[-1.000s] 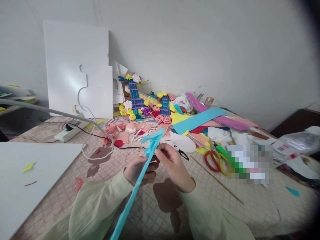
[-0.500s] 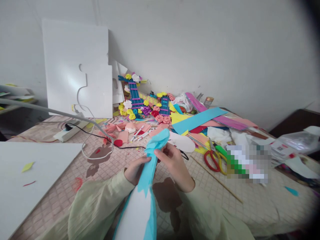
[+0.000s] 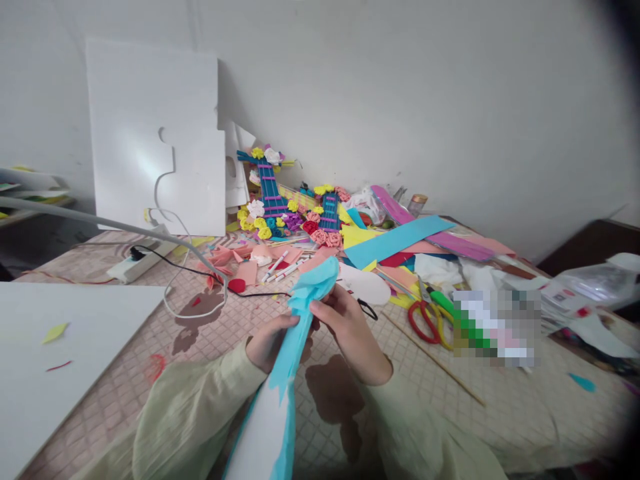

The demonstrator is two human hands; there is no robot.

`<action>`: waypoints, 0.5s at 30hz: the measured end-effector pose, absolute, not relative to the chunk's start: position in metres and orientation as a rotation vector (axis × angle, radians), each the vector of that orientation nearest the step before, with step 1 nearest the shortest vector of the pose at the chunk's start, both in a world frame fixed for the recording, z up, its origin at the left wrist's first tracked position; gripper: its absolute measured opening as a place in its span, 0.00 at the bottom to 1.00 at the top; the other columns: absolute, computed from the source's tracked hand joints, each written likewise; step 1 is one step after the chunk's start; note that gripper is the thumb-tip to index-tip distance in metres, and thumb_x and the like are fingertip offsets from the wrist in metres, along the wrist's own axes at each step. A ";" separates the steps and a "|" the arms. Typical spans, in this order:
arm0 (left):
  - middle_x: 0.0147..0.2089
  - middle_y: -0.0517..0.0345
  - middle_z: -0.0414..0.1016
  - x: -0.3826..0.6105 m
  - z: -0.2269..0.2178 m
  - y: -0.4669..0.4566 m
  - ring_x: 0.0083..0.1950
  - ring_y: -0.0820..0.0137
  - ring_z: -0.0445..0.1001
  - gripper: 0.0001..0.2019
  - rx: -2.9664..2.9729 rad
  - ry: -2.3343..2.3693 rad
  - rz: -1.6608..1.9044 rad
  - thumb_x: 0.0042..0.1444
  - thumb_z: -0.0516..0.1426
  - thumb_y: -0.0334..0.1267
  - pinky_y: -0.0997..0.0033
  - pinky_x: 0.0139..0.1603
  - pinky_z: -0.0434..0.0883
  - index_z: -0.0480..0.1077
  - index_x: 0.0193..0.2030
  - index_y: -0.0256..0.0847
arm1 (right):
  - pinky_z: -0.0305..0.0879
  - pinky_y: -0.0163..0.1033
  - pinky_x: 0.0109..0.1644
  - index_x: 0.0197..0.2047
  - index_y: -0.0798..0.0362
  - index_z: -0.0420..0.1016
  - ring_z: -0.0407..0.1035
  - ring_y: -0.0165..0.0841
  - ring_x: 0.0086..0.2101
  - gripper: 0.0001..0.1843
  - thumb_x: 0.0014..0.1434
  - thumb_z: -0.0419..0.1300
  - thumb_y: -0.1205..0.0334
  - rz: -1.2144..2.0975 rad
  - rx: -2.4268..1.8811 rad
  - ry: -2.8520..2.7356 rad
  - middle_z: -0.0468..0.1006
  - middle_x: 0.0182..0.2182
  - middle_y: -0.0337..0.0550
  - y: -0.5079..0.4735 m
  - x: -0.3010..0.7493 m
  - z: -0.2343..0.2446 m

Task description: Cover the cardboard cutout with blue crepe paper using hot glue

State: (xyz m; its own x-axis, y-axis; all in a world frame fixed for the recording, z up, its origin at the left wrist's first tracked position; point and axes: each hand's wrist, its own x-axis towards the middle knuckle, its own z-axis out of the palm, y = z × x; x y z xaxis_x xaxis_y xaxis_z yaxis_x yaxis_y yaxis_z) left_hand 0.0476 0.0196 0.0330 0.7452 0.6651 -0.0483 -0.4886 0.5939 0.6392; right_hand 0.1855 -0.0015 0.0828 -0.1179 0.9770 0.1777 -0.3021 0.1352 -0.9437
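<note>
Between my hands is a long white board piece (image 3: 263,427) with light-blue crepe paper (image 3: 293,350) around its narrow neck and along its edges. Its far end carries a bunched, folded blue paper top. My left hand (image 3: 269,341) is closed on the neck from the left, with the thumb on the front. Higher up, my right hand (image 3: 350,330) pinches the right edge of the paper just below the bunched top. The fingers behind the neck are mostly hidden, and the wide lower end runs out of view at the bottom.
Red-handled scissors (image 3: 424,321) and a thin wooden stick (image 3: 440,365) lie to the right. Paper-flower guitars (image 3: 270,190) and blue paper (image 3: 395,243) are at the back. A power strip (image 3: 137,260) with cables lies left, behind a white board (image 3: 60,387). A white panel (image 3: 155,133) leans against the wall.
The lower part of the board piece has swung slightly left and turned, so less of its white face shows. Both hands keep nearly the same hold near the neck.
</note>
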 end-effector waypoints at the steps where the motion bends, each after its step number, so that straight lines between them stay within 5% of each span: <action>1: 0.18 0.66 0.56 0.047 0.033 0.019 0.16 0.79 0.57 0.10 0.657 0.307 0.698 0.48 0.58 0.41 0.79 0.17 0.56 0.65 0.28 0.36 | 0.58 0.35 0.30 0.27 0.52 0.59 0.61 0.27 0.25 0.13 0.48 0.62 0.61 1.337 -0.785 -1.147 0.63 0.23 0.32 -0.002 0.185 0.082; 15: 0.16 0.67 0.55 0.046 0.038 0.010 0.15 0.81 0.55 0.13 0.730 0.281 0.712 0.47 0.60 0.43 0.79 0.16 0.56 0.66 0.27 0.34 | 0.57 0.33 0.29 0.30 0.52 0.62 0.59 0.25 0.25 0.16 0.44 0.66 0.59 1.511 -0.686 -1.060 0.63 0.23 0.33 -0.011 0.183 0.084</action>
State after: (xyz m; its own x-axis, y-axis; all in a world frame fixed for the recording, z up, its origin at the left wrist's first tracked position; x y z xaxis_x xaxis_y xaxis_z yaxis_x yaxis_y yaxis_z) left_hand 0.0463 0.0102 0.0385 0.7334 0.6797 0.0051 -0.4931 0.5269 0.6922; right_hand 0.1834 -0.0109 0.0840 -0.2189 0.9677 0.1250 -0.4469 0.0145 -0.8945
